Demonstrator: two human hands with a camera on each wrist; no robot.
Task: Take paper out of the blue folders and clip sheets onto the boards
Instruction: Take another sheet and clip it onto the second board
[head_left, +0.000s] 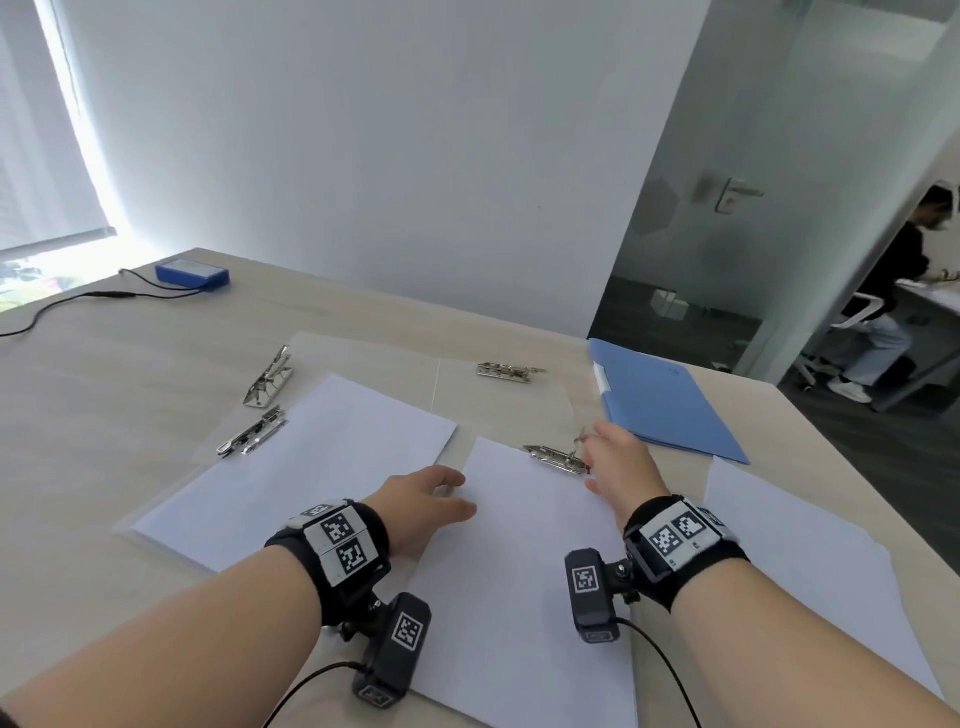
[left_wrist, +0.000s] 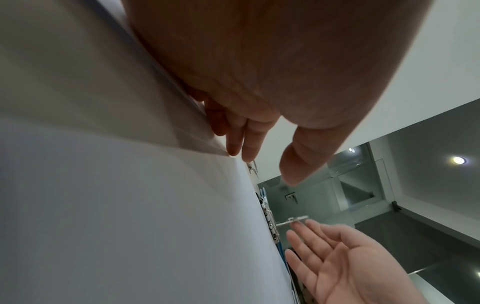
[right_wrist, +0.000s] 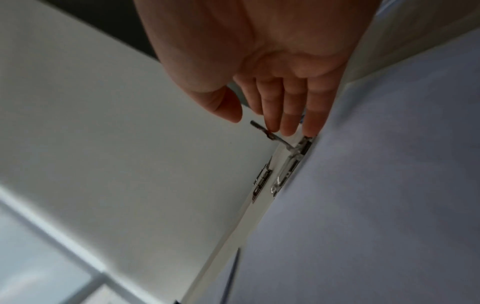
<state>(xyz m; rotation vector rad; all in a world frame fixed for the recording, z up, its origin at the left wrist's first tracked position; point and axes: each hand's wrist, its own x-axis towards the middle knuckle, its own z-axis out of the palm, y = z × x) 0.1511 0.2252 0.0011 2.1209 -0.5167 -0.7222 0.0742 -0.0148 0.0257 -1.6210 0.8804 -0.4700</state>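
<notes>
We find our right hand (head_left: 618, 467) with straight fingers (right_wrist: 272, 119) touching the raised lever of the silver metal clip (head_left: 556, 459), gripping nothing. Our left hand (head_left: 426, 506) lies flat, pressing the white paper sheet (head_left: 519, 571) beneath that clip. The blue card folder (head_left: 665, 402) lies closed, just beyond.

Bare tabletop (head_left: 130, 374) lies open on the left, crossed at its far end only by a thin black cable (head_left: 67, 301) running to a flat blue box (head_left: 192, 274). Toward the middle, 2 metal clips (head_left: 260, 410) sit raised beside a flat white sheet (head_left: 306, 457). A third clip (head_left: 506, 371) lies near the wall. The right hand (head_left: 618, 467) is at a fourth clip (head_left: 556, 459), whose lever stands up. The blue folder (head_left: 665, 400) lies flat just right of it. The left hand (head_left: 426, 501) rests on the middle sheet (head_left: 524, 571).
</notes>
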